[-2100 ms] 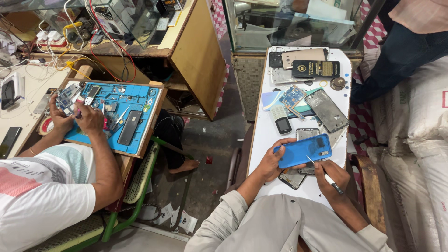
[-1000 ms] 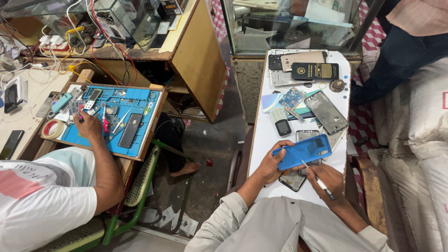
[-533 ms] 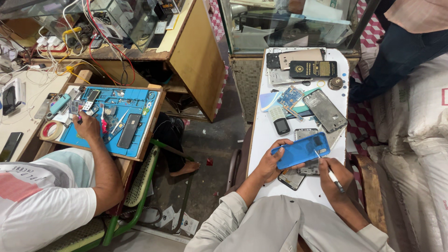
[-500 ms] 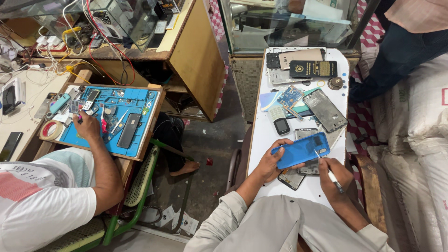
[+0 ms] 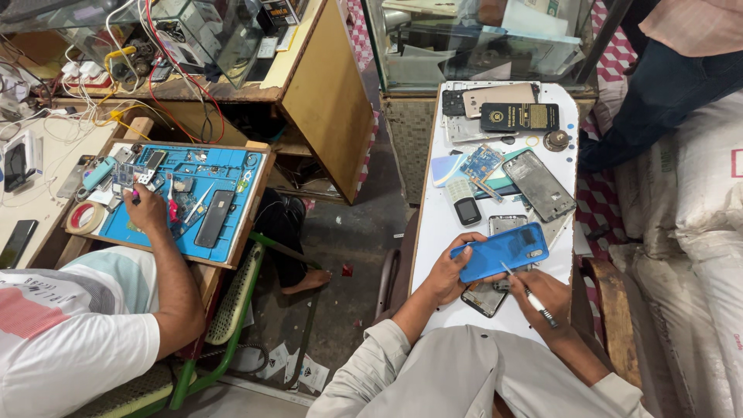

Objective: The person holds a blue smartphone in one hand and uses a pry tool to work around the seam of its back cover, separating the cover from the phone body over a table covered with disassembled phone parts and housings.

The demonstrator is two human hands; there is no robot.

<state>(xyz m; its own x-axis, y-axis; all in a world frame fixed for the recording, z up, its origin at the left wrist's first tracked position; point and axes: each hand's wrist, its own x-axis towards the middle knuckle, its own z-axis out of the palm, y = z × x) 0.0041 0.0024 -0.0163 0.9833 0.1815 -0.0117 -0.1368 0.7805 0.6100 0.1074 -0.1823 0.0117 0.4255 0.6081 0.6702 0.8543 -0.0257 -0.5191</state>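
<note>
the white counter runs from near to far in front of the person, strewn with phone parts: a black phone at the far end, a bare grey shell to the right, a small keypad phone nearer the middle. the blue phone is lifted just above the near end of the counter, over a dark screen panel; a second ago it sat a touch lower and flatter, and now it tilts up toward the right. the left hand clamps its left end, fingers curled over the edge. the right hand has come in closer, pinching a thin tool whose tip now touches the phone's near edge (so prying at the seam looks under way). at the left, a co-worker's hand rests on a blue mat.
</note>
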